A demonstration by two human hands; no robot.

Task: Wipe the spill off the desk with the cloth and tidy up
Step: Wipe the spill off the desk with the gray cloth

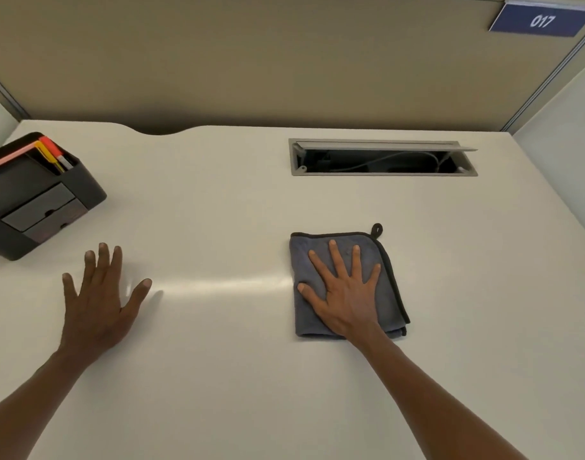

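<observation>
Cloth (347, 283), grey microfibre w/ black edging and a hang loop at its far right corner, lies folded flat on the white worktop (218, 210), right of centre and nearer the person than the open cable hatch (382, 157).

Head view, only view supplied:
- Right hand (346, 293): grip released, fingers splayed, palm pressed flat on top of cloth. Not clenched round it, just bearing down.
- Left hand (100, 300): grip released, empty, flat on bare worktop, well apart from cloth, near the black desk organiser (35, 197).
- Organiser holds highlighters (53, 152) upright at its back, drawers at its front; sits at far left edge of worktop.
- No liquid visible anywhere. A glossy band runs between the two hands; cannot tell if damp streak or light reflection.

Risks, as judged:
1. Hatch lid is up, cables exposed inside. A forward wipe stroke could push moisture or the cloth's edge over the lip. Cause: stroke direction toward hatch.
2. Flat palm w/o any pinch means the folded layers may slide or unfold mid-stroke, smearing rather than lifting.
3. If the glossy band is residue, stopping now leaves a film.
4. A wide leftward sweep could knock the organiser, which is close to the edge.
</observation>
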